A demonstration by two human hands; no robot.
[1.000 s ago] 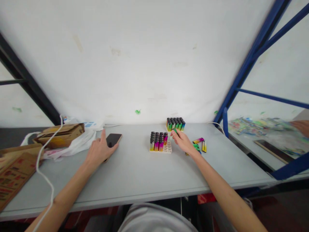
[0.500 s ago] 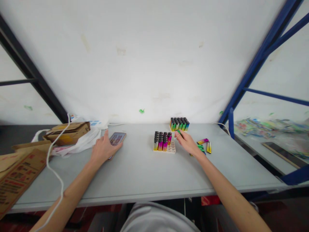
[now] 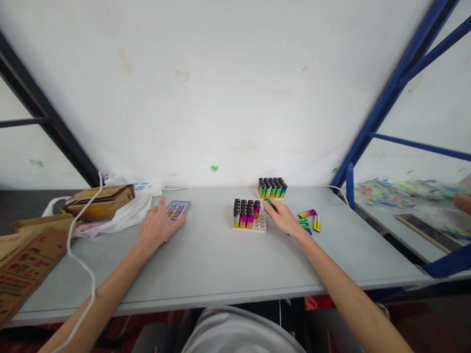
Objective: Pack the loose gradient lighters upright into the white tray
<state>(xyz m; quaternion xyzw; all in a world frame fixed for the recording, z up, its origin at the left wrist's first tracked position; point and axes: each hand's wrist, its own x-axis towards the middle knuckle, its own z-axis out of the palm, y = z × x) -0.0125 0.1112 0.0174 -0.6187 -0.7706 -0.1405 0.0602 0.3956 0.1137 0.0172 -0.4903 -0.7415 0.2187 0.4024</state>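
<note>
My right hand (image 3: 282, 216) is closed on a green lighter (image 3: 270, 204), just right of a white tray (image 3: 260, 228) with round holes. Upright lighters (image 3: 243, 214) with black tops, in yellow, pink and purple, fill the tray's left part; bare holes show on its right. My left hand (image 3: 157, 223) lies with thumb and fingers spread over the near left edge of a phone (image 3: 177, 210), whose lit screen shows large digits. Loose lighters, among them a pink and yellow one (image 3: 307, 214) and a gold one (image 3: 317, 223), lie right of my right hand.
A second tray of upright lighters (image 3: 272, 188) stands behind, near the wall. Cardboard boxes (image 3: 101, 202), a white plastic bag (image 3: 132, 214) and a white cable (image 3: 79, 262) occupy the left. Past the blue frame (image 3: 351, 186), another person's hand (image 3: 462, 202) shows beside packets and a dark phone (image 3: 423, 233).
My right hand has shifted slightly left with the green lighter, closer to the tray. The phone screen now shows large digits. Another person's hand has appeared at the far right.
</note>
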